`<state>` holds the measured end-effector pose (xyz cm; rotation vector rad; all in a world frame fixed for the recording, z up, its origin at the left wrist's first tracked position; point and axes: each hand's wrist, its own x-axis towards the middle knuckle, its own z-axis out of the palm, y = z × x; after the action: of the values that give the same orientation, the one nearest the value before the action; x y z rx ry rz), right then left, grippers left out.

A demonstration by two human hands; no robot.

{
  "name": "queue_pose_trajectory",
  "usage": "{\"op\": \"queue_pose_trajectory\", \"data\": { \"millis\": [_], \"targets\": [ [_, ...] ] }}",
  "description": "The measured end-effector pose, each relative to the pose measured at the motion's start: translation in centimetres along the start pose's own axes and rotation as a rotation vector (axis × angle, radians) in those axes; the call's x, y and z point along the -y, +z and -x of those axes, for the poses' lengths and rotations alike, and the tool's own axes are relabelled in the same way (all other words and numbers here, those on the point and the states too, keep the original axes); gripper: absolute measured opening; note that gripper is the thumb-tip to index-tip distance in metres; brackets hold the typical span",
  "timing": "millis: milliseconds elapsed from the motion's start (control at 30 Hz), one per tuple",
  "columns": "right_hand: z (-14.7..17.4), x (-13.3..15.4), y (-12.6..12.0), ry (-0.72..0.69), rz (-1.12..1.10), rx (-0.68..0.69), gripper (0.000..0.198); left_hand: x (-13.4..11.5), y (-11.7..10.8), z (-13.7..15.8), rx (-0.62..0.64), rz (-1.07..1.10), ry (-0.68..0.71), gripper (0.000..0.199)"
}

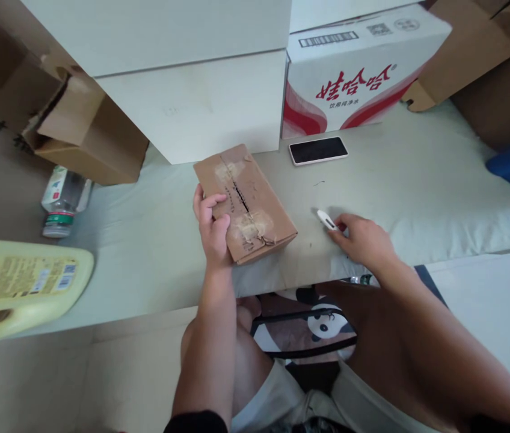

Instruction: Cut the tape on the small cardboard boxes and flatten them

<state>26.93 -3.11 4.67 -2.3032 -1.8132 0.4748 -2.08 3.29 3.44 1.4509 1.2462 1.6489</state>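
Brown and scuffed, a cardboard box (252, 198) is gripped by the left hand (213, 228) near the front edge of the bench (147, 246). To its right, a white tool (325, 218) is pinched by the right hand (367, 240); farther back, a phone (318, 151) is laid before a carton (354, 90).

1. Box (255, 207): brown, dark print, yellowish tape patches.
2. Tool (326, 220), right of the box: white, dark slot.
3. Phone (318, 151), behind and right of the box: black screen, pale rim.
4. Carton (349, 84), beyond the box: white, red lettering and waves, black barcode.
5. Jug (33, 282), left of the box: pale yellow, blue-and-white label blocks.
6. Bag (291, 331), nearer than the box: black-and-white pandas.
7. Bench (147, 258), under the box: plain grey-green.
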Motion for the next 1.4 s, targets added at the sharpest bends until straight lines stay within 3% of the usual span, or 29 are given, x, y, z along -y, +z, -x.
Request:
{"op": "queue_pose_trajectory", "data": {
  "millis": [67, 167, 233, 267, 333, 433, 567, 700, 900, 1033, 1200, 1400],
  "targets": [
    [0.2, 1.2, -0.9, -0.037, -0.269, -0.236, 0.016, -0.5, 0.2, 1.0, 0.004, -0.044, 0.031, 0.025],
    [0.9, 3.3, -3.2, -0.15, -0.84, -0.64, 0.01, -1.6, 0.9, 3.3, 0.09, -0.146, 0.11, 0.027],
    [1.5, 4.6, -4.9, -0.295, -1.127, -0.808, 0.008, -2.7, 1.6, 4.8, 0.144, -0.204, 0.189, 0.028],
    [1.8, 5.2, -5.6, -0.364, -1.197, -0.824, 0.013, -3.2, 2.0, 5.4, 0.163, -0.224, 0.258, 0.027],
    [2.3, 6.0, -6.5, -0.438, -1.204, -0.729, 0.02, -4.1, 2.7, 6.2, 0.266, -0.24, 0.371, 0.026],
    [2.5, 6.6, -6.3, -0.406, -1.111, -0.482, 0.022, -5.0, 3.5, 6.5, 0.414, -0.239, 0.449, 0.029],
    [2.4, 6.5, -4.9, -0.349, -1.01, -0.358, 0.045, -5.3, 3.5, 6.5, 0.431, -0.273, 0.455, 0.034],
    [2.6, 6.4, -4.4, -0.317, -0.877, -0.394, 0.039, -5.2, 3.4, 6.7, 0.403, -0.303, 0.428, 0.036],
    [2.9, 6.3, -4.6, -0.346, -0.593, -0.595, 0.023, -5.1, 3.7, 6.9, 0.395, -0.268, 0.421, 0.036],
    [3.1, 6.5, -5.1, -0.42, -0.5, -0.543, 0.023, -5.0, 3.7, 6.9, 0.399, -0.278, 0.421, 0.036],
    [2.9, 7.6, -5.7, -0.361, -0.42, -0.448, 0.015, -5.1, 3.6, 6.9, 0.405, -0.268, 0.427, 0.036],
    [4.0, 7.1, -6.4, -0.421, -0.571, -0.427, 0.026, -5.1, 3.4, 6.8, 0.404, -0.298, 0.394, 0.037]
  ]
}}
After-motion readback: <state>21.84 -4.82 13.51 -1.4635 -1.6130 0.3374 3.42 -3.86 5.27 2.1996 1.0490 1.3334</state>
